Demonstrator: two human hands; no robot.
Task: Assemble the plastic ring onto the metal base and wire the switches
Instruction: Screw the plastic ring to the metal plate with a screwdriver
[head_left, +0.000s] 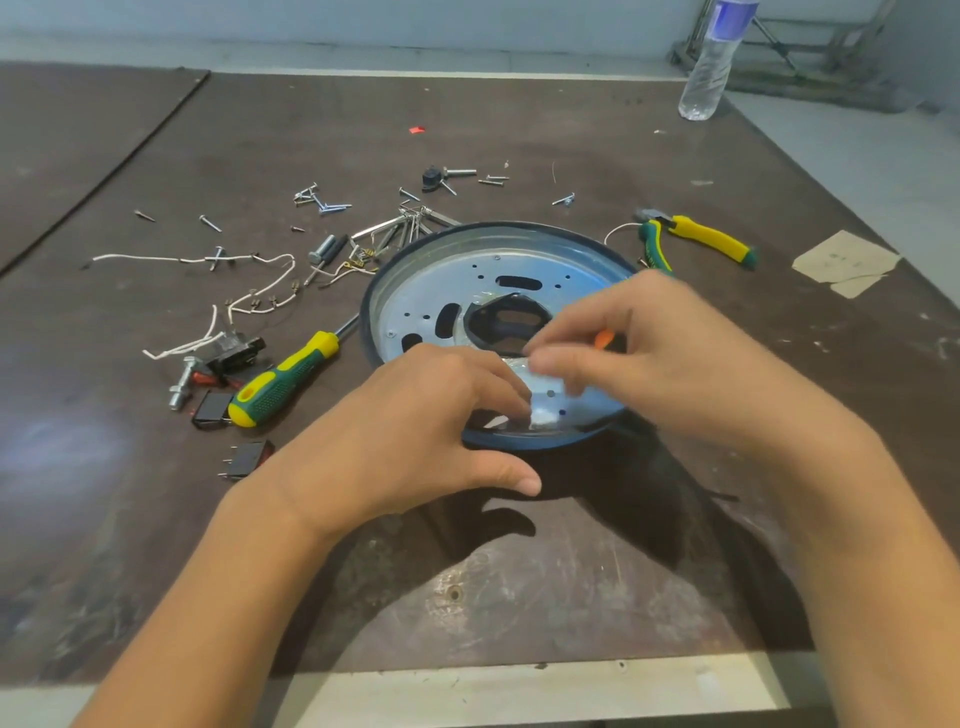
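The worktop has one metal base, one screwdriver, one pair of pliers, one water bottle, three black switches and two hands.

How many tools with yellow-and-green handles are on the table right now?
2. A screwdriver lies left of the metal base, its shaft pointing toward the rim. Pliers lie behind the base on the right. More may be hidden from view.
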